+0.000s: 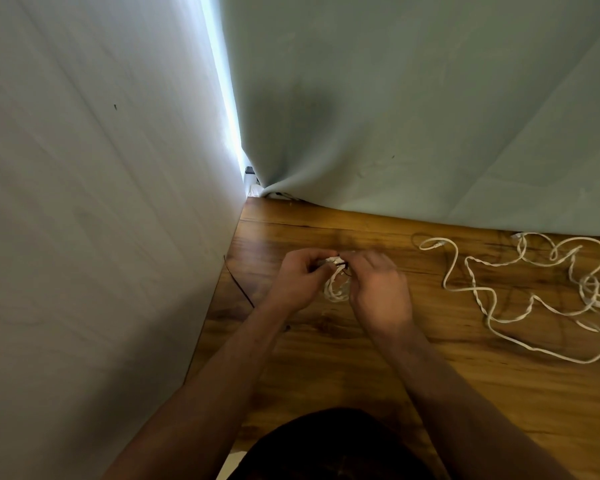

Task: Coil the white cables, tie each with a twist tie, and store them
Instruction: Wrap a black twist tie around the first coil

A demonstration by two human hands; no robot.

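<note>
My left hand (297,278) and right hand (378,289) meet over the wooden table (361,368), just below the middle of my view, with a small coil of white cable (335,291) hanging between them. My left fingers are curled and pinch the coil's top from nine o'clock. My right fingers curl onto that same top from three o'clock, where a dark twist tie (345,271) shows; blur hides whether they press tie or cable. At three o'clock from my hands, well apart, the loose white cables (520,299) sprawl tangled on the table. At nine o'clock a thin dark strand (238,287) lies by the pale wall (101,202). A pale curtain (430,116) hangs at twelve.
</note>
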